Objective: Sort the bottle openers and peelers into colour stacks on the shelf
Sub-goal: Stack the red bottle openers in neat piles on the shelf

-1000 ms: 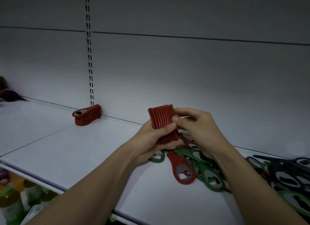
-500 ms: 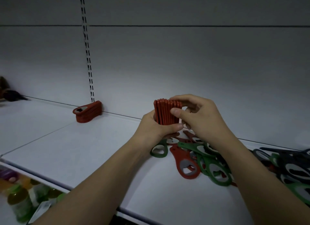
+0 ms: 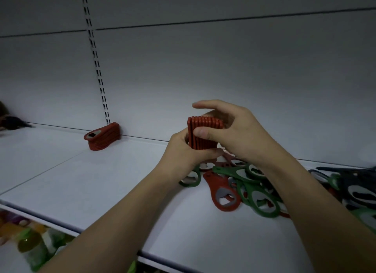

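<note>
Shelving of white metal (image 3: 101, 177) is carrying a finished stack of flat red plastic bottle openers (image 3: 102, 137) against the back wall at the left and a loose heap of red, green and dark openers (image 3: 250, 189) at the right. Above that heap, both hands are squaring up a bundle of red plastic bottle openers (image 3: 203, 133) held on edge, which looks like the gathering step for red, so the next move probably calls for carrying the bundle left and laying it by the stack. The left hand (image 3: 183, 156) is gripping the bundle from below with curled fingers, while the right hand (image 3: 234, 132) is pressing its thumb on the near face, forefinger lifted above the top edge.
</note>
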